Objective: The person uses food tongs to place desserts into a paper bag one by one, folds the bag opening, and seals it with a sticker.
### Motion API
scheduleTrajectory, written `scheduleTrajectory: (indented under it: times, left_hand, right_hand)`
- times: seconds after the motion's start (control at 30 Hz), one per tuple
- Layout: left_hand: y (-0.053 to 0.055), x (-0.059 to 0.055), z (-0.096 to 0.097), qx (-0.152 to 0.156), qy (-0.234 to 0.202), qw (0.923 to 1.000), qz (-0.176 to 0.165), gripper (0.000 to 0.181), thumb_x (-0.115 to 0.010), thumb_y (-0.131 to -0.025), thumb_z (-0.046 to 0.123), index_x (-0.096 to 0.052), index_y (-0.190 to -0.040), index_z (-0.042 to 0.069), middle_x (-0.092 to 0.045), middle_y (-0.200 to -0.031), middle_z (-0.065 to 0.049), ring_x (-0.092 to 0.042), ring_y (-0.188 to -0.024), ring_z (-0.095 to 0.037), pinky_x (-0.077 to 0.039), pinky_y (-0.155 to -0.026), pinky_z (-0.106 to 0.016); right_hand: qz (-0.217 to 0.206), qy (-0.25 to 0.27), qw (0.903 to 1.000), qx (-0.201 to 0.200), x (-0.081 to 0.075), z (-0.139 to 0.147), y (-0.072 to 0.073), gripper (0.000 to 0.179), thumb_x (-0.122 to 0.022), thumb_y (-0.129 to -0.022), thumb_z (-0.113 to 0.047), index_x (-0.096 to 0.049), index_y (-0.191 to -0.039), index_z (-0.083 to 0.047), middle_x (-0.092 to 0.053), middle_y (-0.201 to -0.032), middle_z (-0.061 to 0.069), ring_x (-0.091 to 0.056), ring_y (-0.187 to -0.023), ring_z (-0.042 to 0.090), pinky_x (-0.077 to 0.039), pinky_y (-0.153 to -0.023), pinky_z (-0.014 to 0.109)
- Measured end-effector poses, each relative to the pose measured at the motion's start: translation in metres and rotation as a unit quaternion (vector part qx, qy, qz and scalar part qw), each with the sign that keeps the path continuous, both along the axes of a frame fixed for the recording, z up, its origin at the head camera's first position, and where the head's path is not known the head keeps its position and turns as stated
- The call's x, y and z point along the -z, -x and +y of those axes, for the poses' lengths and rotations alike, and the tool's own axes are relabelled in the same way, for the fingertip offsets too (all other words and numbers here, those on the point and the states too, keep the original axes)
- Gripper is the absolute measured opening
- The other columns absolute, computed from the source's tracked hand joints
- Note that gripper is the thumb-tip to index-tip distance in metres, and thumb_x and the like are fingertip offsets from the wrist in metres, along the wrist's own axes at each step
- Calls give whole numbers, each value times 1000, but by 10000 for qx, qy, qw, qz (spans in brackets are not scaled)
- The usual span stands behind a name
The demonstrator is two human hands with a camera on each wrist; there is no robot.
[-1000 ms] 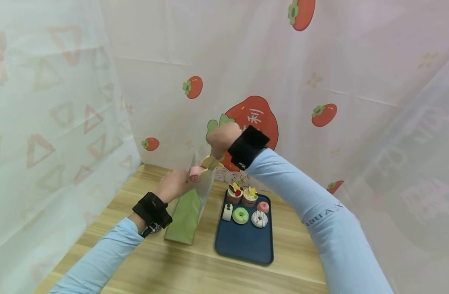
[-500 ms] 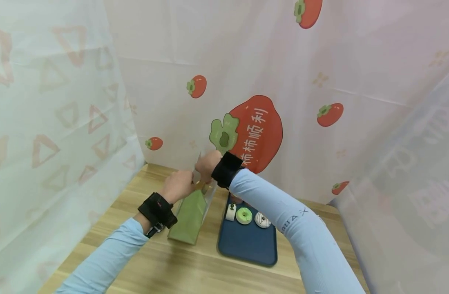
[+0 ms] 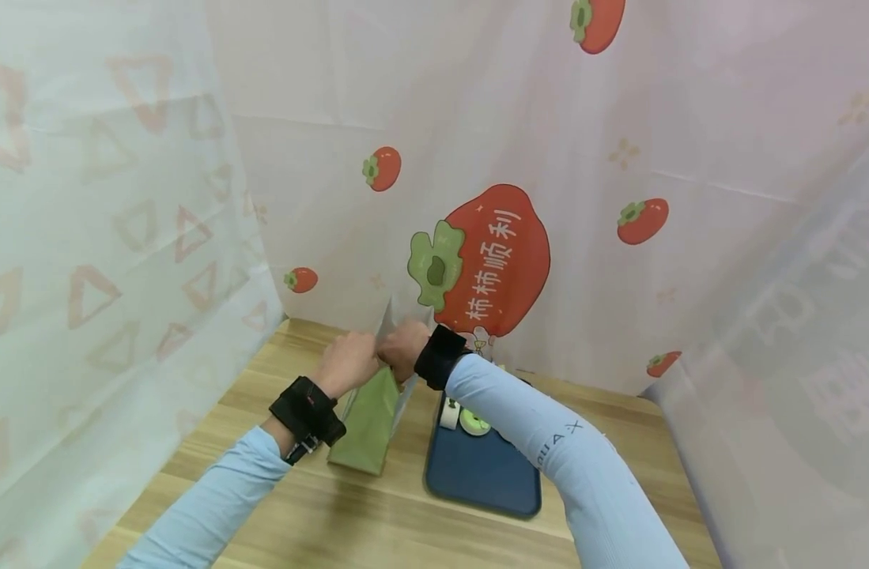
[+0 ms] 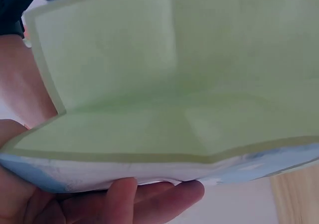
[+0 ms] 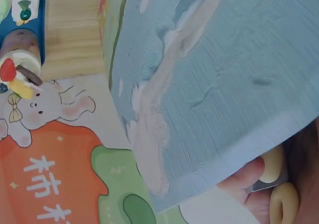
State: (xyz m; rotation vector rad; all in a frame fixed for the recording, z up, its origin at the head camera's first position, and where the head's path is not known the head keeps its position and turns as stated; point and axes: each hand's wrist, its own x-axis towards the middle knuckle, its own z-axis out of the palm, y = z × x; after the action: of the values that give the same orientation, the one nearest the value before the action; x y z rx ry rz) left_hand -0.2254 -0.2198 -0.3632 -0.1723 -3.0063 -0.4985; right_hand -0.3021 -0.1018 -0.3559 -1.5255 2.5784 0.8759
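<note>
"Green, with a blue-and-white printed face: paper bag [image 3: 368,423], one. Location?"

"On the wood-grain table [image 3: 306,521], mouth uppermost, left of the tray. Side panel pale green, creased, edged in darker green."

"Left hand [image 3: 345,363]: condition?"

"Pinching the bag's upper edge, fingers curled beneath the printed panel."

"Right hand [image 3: 406,348]?"

"At the bag's mouth, just beside the left. Fingers closed about a metal-and-cream utensil [image 5: 284,204], mostly hidden behind the bag. Whether its far end grips anything, I cannot tell."

"Tray [image 3: 482,478]?"

"Dark blue, rounded corners, set near the bag. Upon it: white cake roll [image 3: 450,412], one, with a dark green topping; ring doughnut [image 3: 474,423], one, light green icing, partly covered by the right sleeve; dessert cup [image 5: 21,44], one, seen from the right wrist, topped with cream, a strawberry, a yellow piece and a dark stick."

"Apparel?"

"Sleeves, pair, light blue; right sleeve [image 3: 548,442] lettered in dark characters. Black wristbands, pair: left wristband [image 3: 308,411] bearing a small device, right wristband [image 3: 441,357] close to the bag."

"Surroundings?"

"Backdrop [image 3: 313,197], white cloth, scattered with printed persimmons. Largest persimmon [image 3: 501,261]: orange-red, green calyx, white Chinese characters. Beside it, printed rabbit [image 5: 40,109], yellow bow. Left curtain [image 3: 92,229]: pale, printed with faded triangles."
</note>
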Motion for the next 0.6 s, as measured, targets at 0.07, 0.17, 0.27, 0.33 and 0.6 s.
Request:
scheduleTrajectory:
  times: [0.07, 0.17, 0.27, 0.33, 0.6]
  left_hand:
    - [0, -1, 1, 15, 18, 10000, 44, 36, -56, -91, 9, -39, -60, 13, -37, -62, -1, -40, -55, -18, -31, -50, -31]
    - [0, -3, 1, 2, 20, 10000, 76, 26, -56, -88, 4, -46, -64, 9, -42, -64, -3, -42, -56, -19, -33, -49, -31]
    - [0, -2, 0, -36, -4, 10000, 56, 18, -55, -87, 3, -52, -69, 6, -48, -66, -6, -46, -57, -21, -35, -49, -32]
    - [0, -2, 0, -40, -40, 10000, 21, 15, -56, -87, 4, -55, -72, 5, -51, -67, -6, -48, -58, -21, -36, -49, -32]
    - [3, -5, -6, 3, -113, 9999, 2, 13, -60, -82, 8, -56, -70, 5, -51, -65, -5, -47, -58, -21, -37, -48, -33]
  right_hand:
    - [-44, 44, 10000, 73, -3, 2, 0, 37, -71, -80, -23, -37, -65, -26, -33, -62, -10, -29, -56, 9, -27, -48, 27]
    - [-54, 47, 9996, 257, -16, 6, 1, 36, -69, -81, -20, -37, -66, -24, -35, -64, -9, -31, -57, 10, -29, -49, 29]
    - [54, -2, 9993, 378, -34, 11, 2, 35, -69, -82, -20, -38, -66, -23, -38, -66, -8, -33, -59, 11, -31, -49, 31]
    - [84, 15, 9991, 404, -47, 18, 3, 35, -73, -80, -24, -41, -67, -23, -40, -68, -8, -34, -60, 11, -33, -50, 32]
    - [-483, 730, 9948, 521, -86, 67, 5, 25, -79, -81, -34, -71, -100, -19, -64, -86, -5, -53, -73, 14, -48, -64, 30]
